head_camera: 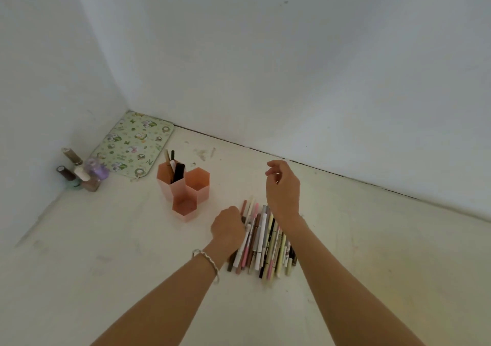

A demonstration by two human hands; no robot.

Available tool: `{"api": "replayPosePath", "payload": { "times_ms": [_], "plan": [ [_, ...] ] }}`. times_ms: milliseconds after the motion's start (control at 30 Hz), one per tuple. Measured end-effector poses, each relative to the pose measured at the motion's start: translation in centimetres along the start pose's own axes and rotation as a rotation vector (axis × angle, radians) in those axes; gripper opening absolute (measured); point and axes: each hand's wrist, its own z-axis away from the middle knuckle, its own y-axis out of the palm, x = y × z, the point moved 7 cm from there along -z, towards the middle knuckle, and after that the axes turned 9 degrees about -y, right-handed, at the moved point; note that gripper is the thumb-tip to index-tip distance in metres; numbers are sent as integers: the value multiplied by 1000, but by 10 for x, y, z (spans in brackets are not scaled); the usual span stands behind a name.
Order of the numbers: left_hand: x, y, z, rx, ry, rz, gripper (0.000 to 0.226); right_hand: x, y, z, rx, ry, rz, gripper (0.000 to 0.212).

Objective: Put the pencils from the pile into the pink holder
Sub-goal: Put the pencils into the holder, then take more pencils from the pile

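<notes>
A pile of pencils (261, 242) in pink, white, brown and cream lies side by side on the white surface, between my two forearms. My left hand (228, 226) rests on the pile's left edge, fingers curled down onto the pencils; whether it grips one is hidden. Above the pile's far end hovers my right hand (281, 186), raised, fingers loosely curled, nothing visible in it. The pink holder (186, 189), made of three hexagonal cups, stands to the left of the pile. Its tall back-left cup holds several pencils (175, 167); the other two look empty.
A green patterned mat (135, 146) lies in the corner behind the holder. Several nail polish bottles (82, 173) stand by the left wall. White walls close off the back and left.
</notes>
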Motion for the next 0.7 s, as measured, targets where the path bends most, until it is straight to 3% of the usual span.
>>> {"api": "replayPosePath", "payload": {
  "times_ms": [200, 333, 533, 633, 700],
  "plan": [
    [2, 1, -4, 96, -37, 72, 19, -13, 13, 4, 53, 54, 19, 27],
    [-9, -41, -1, -45, 81, 327, 20, -32, 25, -2, 191, 143, 273, 21],
    [-24, -119, 14, -180, 315, 680, 85, -52, 59, 10, 506, 137, 796, 30],
    [-14, -141, 16, -241, 336, 751, 84, -55, 68, 14, 517, 137, 777, 26],
    [-2, -161, 15, -303, 339, 835, 79, -46, 64, 3, 431, 169, 641, 30]
  ]
}}
